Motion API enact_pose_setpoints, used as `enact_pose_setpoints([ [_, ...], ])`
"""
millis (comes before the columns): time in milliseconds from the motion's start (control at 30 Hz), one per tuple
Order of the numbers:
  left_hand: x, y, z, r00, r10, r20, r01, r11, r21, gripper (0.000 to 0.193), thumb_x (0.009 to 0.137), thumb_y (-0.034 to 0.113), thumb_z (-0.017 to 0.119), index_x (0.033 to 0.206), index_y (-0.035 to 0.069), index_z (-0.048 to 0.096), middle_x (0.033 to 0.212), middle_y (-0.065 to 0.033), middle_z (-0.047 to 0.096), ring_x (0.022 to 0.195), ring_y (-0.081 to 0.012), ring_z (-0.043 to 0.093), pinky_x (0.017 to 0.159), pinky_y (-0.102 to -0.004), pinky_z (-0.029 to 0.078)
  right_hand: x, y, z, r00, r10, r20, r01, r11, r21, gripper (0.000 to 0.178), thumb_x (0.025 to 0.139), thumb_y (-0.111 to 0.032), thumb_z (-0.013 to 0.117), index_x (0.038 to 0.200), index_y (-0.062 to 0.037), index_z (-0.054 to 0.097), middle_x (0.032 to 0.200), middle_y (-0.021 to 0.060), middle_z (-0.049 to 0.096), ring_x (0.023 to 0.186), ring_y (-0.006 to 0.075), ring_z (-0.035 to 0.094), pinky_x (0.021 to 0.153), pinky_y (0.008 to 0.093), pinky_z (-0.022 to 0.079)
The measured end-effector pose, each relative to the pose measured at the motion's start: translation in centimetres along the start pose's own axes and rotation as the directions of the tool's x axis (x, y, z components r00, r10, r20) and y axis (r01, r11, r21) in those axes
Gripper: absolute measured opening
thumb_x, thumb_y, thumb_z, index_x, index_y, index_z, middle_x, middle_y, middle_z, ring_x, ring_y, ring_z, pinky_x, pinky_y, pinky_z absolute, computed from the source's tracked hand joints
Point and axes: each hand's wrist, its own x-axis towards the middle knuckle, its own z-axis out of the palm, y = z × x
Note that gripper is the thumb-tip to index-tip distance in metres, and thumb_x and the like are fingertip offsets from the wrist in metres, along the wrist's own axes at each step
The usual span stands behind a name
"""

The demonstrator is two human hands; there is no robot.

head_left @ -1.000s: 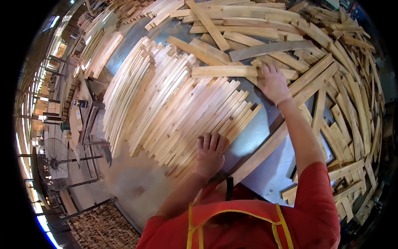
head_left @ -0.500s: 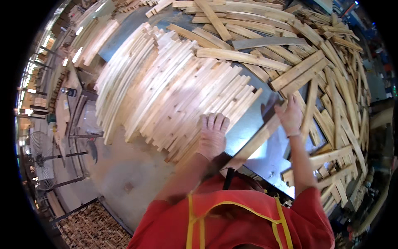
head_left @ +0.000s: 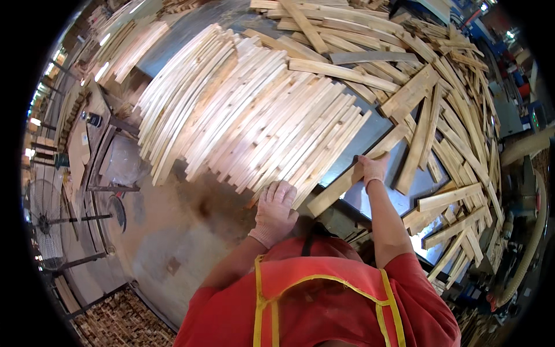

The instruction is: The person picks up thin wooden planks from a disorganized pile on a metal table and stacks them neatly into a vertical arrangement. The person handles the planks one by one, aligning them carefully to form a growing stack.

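Note:
My right hand [head_left: 373, 169] is closed round the edge of a pale wooden board [head_left: 335, 194], which slants over the metal table's near edge. My left hand [head_left: 276, 211] rests with its fingers stretched out on the near ends of a row of wooden strips [head_left: 272, 127]. These strips lie side by side in a broad, slanting band, with uneven ends. The left palm is hidden from above, but no separate piece shows in that hand. Between the row and the held board shows a strip of the metal tabletop [head_left: 370, 122].
Loose boards [head_left: 399, 75] lie crisscrossed in a large heap at the right and far side. At the left are a standing fan [head_left: 46, 225] and a bin of short wood pieces [head_left: 124, 318]. A ribbed hose [head_left: 529, 243] curves along the right.
My right hand has drawn nearer and to the left, along with the board. My left hand has shifted slightly left and nearer along the strip ends. The whole view has tilted a little.

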Motion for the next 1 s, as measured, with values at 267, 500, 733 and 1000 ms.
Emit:
enact_pose_setpoints([
  [267,-0.5,-0.1,-0.7,0.994,-0.039,-0.106,0.039,0.999,-0.001,0.06,0.077,0.027,0.079,0.131,0.004,0.066,0.141,-0.0173,0.058,0.137,-0.0383,0.054,0.118,-0.0544,0.043,-9.7,-1.4,-0.1,0.859,-0.022,0.512,0.204,0.931,-0.301,0.114,0.084,-0.023,0.084,0.172,-0.0087,0.012,0.123,0.0227,0.075,0.109,0.0372,0.075,0.096,0.0452,0.057],
  [500,3.7,3.8,2.7,0.995,0.098,0.012,-0.099,0.994,0.042,0.063,0.082,0.035,0.076,0.137,0.006,0.063,0.14,-0.0138,0.059,0.137,-0.037,0.053,0.119,-0.0549,0.041,-7.1,-0.2,-1.2,0.595,0.115,0.795,-0.344,0.931,0.123,0.069,0.098,-0.025,0.077,0.155,-0.007,0.043,0.112,0.0089,0.071,0.094,0.0179,0.065,0.08,0.0329,0.054],
  [733,9.2,1.8,8.4,0.987,0.159,-0.023,-0.149,0.961,0.231,0.042,0.089,0.03,0.059,0.129,0.019,0.063,0.117,-0.0028,0.058,0.124,-0.0244,0.056,0.116,-0.0489,0.042,-3.1,-3.1,2.4,0.598,0.162,0.785,0.04,0.972,-0.231,0.044,0.098,-0.038,0.075,0.113,0.0027,0.072,0.093,0.0071,0.073,0.078,0.0172,0.065,0.071,0.0357,0.056],
  [1000,9.7,-3.6,10.7,0.815,-0.35,0.462,0.274,-0.47,-0.839,0.035,0.106,0.037,0.047,0.136,0.022,0.059,0.136,-0.0013,0.058,0.129,-0.0265,0.053,0.12,-0.049,0.039,-5.6,-11.4,5.6,0.489,0.258,0.833,-0.178,0.965,-0.194,0.04,0.096,-0.037,0.077,0.083,0.0007,0.076,0.073,0.0028,0.067,0.06,0.0129,0.058,0.055,0.0327,0.051],
])
